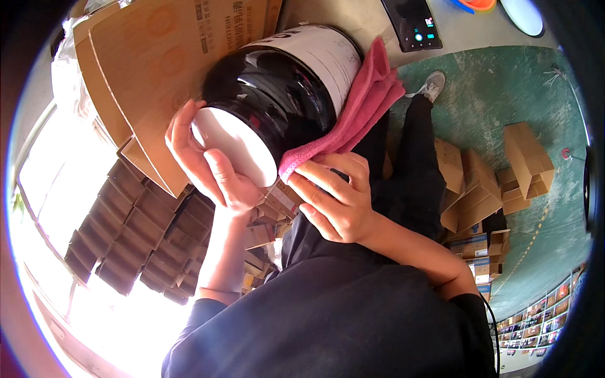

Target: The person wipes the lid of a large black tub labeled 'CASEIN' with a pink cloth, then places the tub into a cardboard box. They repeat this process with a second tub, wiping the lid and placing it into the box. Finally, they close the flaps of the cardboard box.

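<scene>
A large black plastic jar (269, 85) with a white screw lid (236, 144) and a pale printed label (321, 52) lies tilted in front of me, its lid end towards my body. Around the lid's left side curve the fingers of my left hand (208, 165), the thumb lying across the white top. My right hand (338, 196) pinches a folded pink cloth (354, 111) near the lid's right edge. From there the cloth runs up along the jar's right side. Where the jar's far end rests is only partly visible.
An open cardboard carton (146, 71) with printing stands left of the jar. On the table (368, 28) lies a phone (413, 26) with its screen lit. Several cardboard boxes (477, 184) sit on the green floor (487, 90) at right. Stacked cartons (142, 222) fill the lower left.
</scene>
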Motion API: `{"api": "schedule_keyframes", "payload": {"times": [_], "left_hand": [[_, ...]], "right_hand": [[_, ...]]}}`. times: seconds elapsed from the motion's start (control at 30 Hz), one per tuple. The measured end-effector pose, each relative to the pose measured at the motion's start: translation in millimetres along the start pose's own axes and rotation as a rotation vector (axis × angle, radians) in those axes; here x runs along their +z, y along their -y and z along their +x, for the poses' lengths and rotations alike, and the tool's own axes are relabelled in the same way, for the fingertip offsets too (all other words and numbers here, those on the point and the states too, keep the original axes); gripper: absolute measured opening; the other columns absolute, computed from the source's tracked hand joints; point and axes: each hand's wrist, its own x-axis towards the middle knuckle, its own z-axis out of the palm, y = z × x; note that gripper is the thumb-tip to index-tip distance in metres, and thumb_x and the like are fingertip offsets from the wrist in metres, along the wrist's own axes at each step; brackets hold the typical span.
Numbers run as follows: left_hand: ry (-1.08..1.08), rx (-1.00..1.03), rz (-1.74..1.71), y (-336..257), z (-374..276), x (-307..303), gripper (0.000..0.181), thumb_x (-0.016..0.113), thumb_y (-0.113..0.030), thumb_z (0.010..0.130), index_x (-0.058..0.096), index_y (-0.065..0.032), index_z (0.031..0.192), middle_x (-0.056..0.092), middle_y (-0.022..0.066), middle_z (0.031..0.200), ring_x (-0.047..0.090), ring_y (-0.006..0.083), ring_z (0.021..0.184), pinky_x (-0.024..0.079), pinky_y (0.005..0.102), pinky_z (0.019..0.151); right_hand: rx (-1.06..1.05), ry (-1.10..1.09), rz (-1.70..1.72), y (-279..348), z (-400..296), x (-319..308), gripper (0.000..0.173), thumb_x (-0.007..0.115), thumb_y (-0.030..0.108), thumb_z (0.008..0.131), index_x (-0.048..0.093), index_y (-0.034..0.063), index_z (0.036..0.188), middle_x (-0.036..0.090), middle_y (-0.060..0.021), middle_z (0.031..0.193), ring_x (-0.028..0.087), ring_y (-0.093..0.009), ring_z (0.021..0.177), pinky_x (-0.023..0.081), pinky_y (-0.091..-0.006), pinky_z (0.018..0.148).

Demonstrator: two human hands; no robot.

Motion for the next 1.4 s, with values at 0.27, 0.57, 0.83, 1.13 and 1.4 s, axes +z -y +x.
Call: {"api": "schedule_keyframes", "payload": {"times": [0.27,0.57,0.83,1.13,1.4], "left_hand": [[0.073,0.148,-0.003,18,14,-6,0.073,0.037,-0.058,0.115,0.048,0.0059,0.147,0.053,0.0225,0.147,0.054,0.0346,0.137,0.038,0.0509,0.120],[0.174,0.181,-0.079,35,8,-20,0.076,0.046,-0.065,0.110,0.052,0.0038,0.142,0.054,0.0262,0.140,0.057,0.0353,0.130,0.042,0.0503,0.114],[0.160,0.241,-0.061,49,11,-26,0.079,0.051,-0.065,0.105,0.050,0.0049,0.143,0.053,0.0257,0.138,0.058,0.0354,0.123,0.049,0.0480,0.104],[0.098,-0.148,0.205,-10,-8,-24,0.087,0.040,-0.064,0.109,0.034,0.0043,0.162,0.040,0.0212,0.154,0.047,0.0343,0.139,0.037,0.0501,0.119],[-0.127,-0.335,-0.065,-27,-22,18,0.073,0.046,-0.042,0.109,0.031,0.0056,0.163,0.043,0.0203,0.153,0.046,0.0304,0.140,0.034,0.0465,0.120]], "right_hand": [[-0.019,-0.022,-0.030,-3,8,6,0.045,0.076,0.024,0.083,0.080,0.0038,0.123,0.070,-0.0069,0.138,0.059,-0.025,0.115,0.043,-0.0433,0.099],[-0.002,0.117,-0.030,-8,63,-11,0.044,0.078,0.026,0.090,0.076,0.0048,0.128,0.064,-0.0019,0.147,0.059,-0.019,0.115,0.040,-0.0384,0.092],[-0.186,0.316,0.168,-35,149,-4,0.025,0.074,0.027,0.099,0.079,0.0042,0.092,0.071,-0.0038,0.105,0.064,-0.024,0.106,0.051,-0.0420,0.091],[-0.093,0.219,0.042,-20,93,-27,0.037,0.072,0.030,0.096,0.077,0.0060,0.123,0.069,-0.0042,0.136,0.060,-0.025,0.123,0.042,-0.0474,0.101],[-0.025,0.164,0.049,-11,47,-24,0.041,0.071,0.027,0.094,0.076,0.0047,0.128,0.067,-0.0053,0.141,0.060,-0.027,0.117,0.042,-0.0458,0.099]]}}
